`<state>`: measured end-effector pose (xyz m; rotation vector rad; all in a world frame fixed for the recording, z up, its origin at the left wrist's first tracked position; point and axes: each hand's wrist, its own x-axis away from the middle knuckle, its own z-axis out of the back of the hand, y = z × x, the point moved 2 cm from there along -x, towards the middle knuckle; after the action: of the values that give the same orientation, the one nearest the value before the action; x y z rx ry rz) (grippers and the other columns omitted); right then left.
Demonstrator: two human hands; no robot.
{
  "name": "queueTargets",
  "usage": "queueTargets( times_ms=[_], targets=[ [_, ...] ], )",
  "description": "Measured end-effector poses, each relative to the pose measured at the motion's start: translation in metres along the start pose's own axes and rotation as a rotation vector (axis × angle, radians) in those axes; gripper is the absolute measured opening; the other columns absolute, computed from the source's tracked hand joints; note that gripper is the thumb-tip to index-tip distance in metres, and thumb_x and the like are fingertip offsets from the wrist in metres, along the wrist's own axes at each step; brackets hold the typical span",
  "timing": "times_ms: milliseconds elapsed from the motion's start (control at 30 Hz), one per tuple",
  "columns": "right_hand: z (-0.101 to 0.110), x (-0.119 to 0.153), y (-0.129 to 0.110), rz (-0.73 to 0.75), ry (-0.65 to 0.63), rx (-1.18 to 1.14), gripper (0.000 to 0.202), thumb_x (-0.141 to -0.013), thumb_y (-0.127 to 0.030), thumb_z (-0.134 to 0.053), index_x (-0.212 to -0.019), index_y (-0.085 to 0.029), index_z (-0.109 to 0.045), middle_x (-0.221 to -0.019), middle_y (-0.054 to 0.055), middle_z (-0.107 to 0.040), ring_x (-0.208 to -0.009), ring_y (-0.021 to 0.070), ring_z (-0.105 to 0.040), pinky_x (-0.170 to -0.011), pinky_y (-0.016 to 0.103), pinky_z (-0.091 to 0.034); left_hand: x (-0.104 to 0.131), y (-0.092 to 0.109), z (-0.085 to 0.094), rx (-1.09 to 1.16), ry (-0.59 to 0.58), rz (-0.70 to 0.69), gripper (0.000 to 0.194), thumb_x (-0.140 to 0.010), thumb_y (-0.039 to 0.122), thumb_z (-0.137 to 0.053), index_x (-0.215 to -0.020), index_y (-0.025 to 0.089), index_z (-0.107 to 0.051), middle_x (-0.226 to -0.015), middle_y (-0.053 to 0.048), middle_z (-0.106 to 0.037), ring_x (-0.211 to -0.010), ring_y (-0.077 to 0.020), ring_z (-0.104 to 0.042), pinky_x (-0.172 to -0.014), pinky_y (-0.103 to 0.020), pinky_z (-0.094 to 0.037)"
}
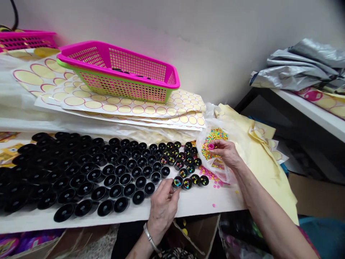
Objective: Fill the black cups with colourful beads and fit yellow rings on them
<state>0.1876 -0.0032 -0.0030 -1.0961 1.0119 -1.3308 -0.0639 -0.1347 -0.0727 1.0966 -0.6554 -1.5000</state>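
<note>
My left hand (164,198) is at the front of the table, its thumb and fingers closed on a black cup (177,181) with coloured candies inside. My right hand (225,151) pinches a small pink scoop (211,146) over a clear plastic bag (201,144) of multicoloured candies (215,135). Beside my left hand, several black cups (187,183) hold candies. Farther left stand many black cups (105,207) with no candies in them. Loose pink candies (214,205) lie on the table near the bag.
Behind the cups, a pink and green basket (121,86) rests on sticker sheets (188,120). Yellow paper (261,180) covers the table's right part. A shelf (309,111) with silver bags (296,68) stands at the right. Below the front edge is a cardboard box (201,233).
</note>
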Motion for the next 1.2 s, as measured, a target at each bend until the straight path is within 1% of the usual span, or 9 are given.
queueTargets(
  times_ms=[67,167,300,433,533,633,833,1000,1200],
  targets=[
    [0.002,0.0,-0.002,0.034,-0.022,0.129,0.022,-0.058,-0.026,-0.072,-0.076,-0.018,-0.064,-0.076,0.0,-0.062,-0.071,0.015,-0.056,-0.068,0.029,-0.045,0.0,0.001,0.0,0.001,0.001,0.002,0.018,-0.083,0.02,-0.055,-0.101,0.018,-0.057,-0.077,0.0,-0.053,-0.063,-0.0084,-0.051,-0.058,-0.018,-0.044],
    [0.004,-0.004,-0.002,0.076,-0.013,0.61,0.005,-0.065,-0.022,-0.06,-0.068,-0.018,-0.061,-0.068,0.001,-0.059,-0.069,0.016,-0.052,-0.064,0.028,-0.04,0.0,0.001,0.0,0.002,-0.005,0.009,0.017,-0.083,0.021,-0.055,-0.1,0.018,-0.057,-0.076,0.0,-0.053,-0.064,-0.0089,-0.051,-0.059,-0.019,-0.044],
    [-0.001,-0.01,0.002,0.137,-0.067,1.121,0.014,-0.062,-0.009,-0.049,-0.058,-0.018,-0.058,-0.066,0.004,-0.058,-0.075,0.0186,-0.052,-0.063,0.028,-0.034,0.0,0.0,-0.001,-0.009,-0.011,0.014,0.017,-0.083,0.022,-0.055,-0.1,0.018,-0.057,-0.076,0.0,-0.053,-0.065,-0.0092,-0.051,-0.061,-0.02,-0.044],
    [-0.003,-0.012,0.009,0.039,-0.081,0.636,0.004,-0.062,-0.019,-0.059,-0.065,-0.018,-0.062,-0.062,0.0,-0.057,-0.063,0.015,-0.052,-0.059,0.027,-0.037,0.001,-0.001,-0.001,-0.004,-0.013,0.006,0.017,-0.084,0.021,-0.055,-0.1,0.019,-0.056,-0.077,0.0,-0.053,-0.067,-0.0093,-0.052,-0.062,-0.02,-0.045],
    [0.002,-0.005,0.01,-0.079,-0.013,0.147,0.023,-0.054,-0.027,-0.074,-0.072,-0.017,-0.064,-0.066,-0.001,-0.06,-0.062,0.0136,-0.054,-0.06,0.028,-0.043,0.0,0.0,0.0,0.014,-0.009,0.012,0.016,-0.084,0.021,-0.054,-0.1,0.019,-0.056,-0.077,0.0,-0.053,-0.067,-0.009,-0.052,-0.061,-0.019,-0.044],
    [-0.002,0.006,-0.001,-0.088,-0.016,-0.049,0.027,-0.049,-0.025,-0.08,-0.071,-0.018,-0.066,-0.071,0.0,-0.064,-0.066,0.0136,-0.058,-0.066,0.029,-0.046,0.001,0.002,0.0,0.018,-0.009,0.023,0.016,-0.083,0.019,-0.054,-0.099,0.019,-0.056,-0.077,0.0,-0.053,-0.067,-0.0091,-0.052,-0.061,-0.019,-0.044],
    [-0.06,0.024,-0.038,0.106,-0.325,0.085,0.013,-0.067,-0.024,-0.072,-0.078,-0.02,-0.068,-0.076,0.0,-0.063,-0.071,0.0141,-0.055,-0.066,0.028,-0.043,0.003,0.005,0.001,0.016,-0.017,0.06,0.015,-0.082,0.018,-0.054,-0.097,0.019,-0.057,-0.077,0.0,-0.053,-0.067,-0.0096,-0.052,-0.062,-0.021,-0.044],
    [-0.117,0.034,-0.054,0.459,-0.571,0.614,0.01,-0.08,-0.015,-0.056,-0.08,-0.019,-0.065,-0.077,0.002,-0.06,-0.08,0.0165,-0.049,-0.075,0.032,-0.037,0.003,0.004,0.001,0.024,-0.017,0.065,0.018,-0.082,0.016,-0.053,-0.099,0.019,-0.057,-0.079,0.0,-0.054,-0.068,-0.0097,-0.052,-0.061,-0.021,-0.044],
    [-0.15,0.039,-0.057,0.68,-0.653,1.2,0.016,-0.08,-0.01,-0.048,-0.076,-0.016,-0.062,-0.079,0.007,-0.057,-0.075,0.018,-0.041,-0.067,0.032,-0.03,0.002,0.005,0.002,0.032,-0.017,0.071,0.03,-0.08,0.012,-0.052,-0.109,0.02,-0.056,-0.081,-0.001,-0.056,-0.07,-0.0101,-0.053,-0.065,-0.022,-0.045]
  ],
)
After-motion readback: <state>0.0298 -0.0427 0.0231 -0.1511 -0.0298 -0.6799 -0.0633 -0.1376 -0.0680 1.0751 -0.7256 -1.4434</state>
